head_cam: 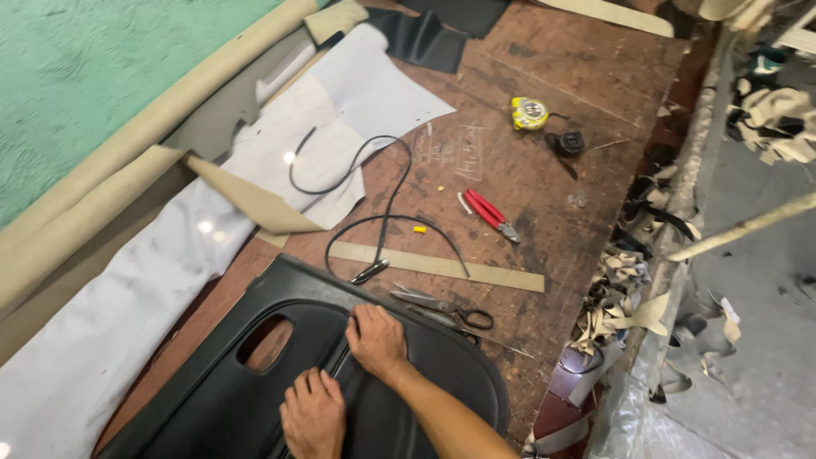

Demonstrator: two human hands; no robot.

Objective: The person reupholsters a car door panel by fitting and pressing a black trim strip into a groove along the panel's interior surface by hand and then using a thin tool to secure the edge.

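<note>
While both hands are pressed flat on it, a black panel (255,399) is seen lying at the near edge of a worn brown wooden table (552,110), slightly left of centre. The panel is covered in dark, smooth, faintly shiny material, has a rounded outline on its right end, a raised border along its far edge, and an oblong cut-out through which the table shows. The left hand (313,416) is laid palm down near the panel's middle, fingers extended and together, nothing being clasped. The right hand (376,340) is set just beyond it, fingers spread loosely and bent at the tips against a seam in the covering; nothing is gripped by it either. Scissors (446,310) with black handles are placed just right of the right hand, touching the panel's far edge. A thin black cord (387,204) is looped farther back, over a beige strip (442,266) and a white sheet (340,110). Red-handled pliers (489,212) lie farther right, and a yellow tape measure (529,112) is seen at the far right. Beige offcuts (620,297) are heaped off the table's right edge.
</note>
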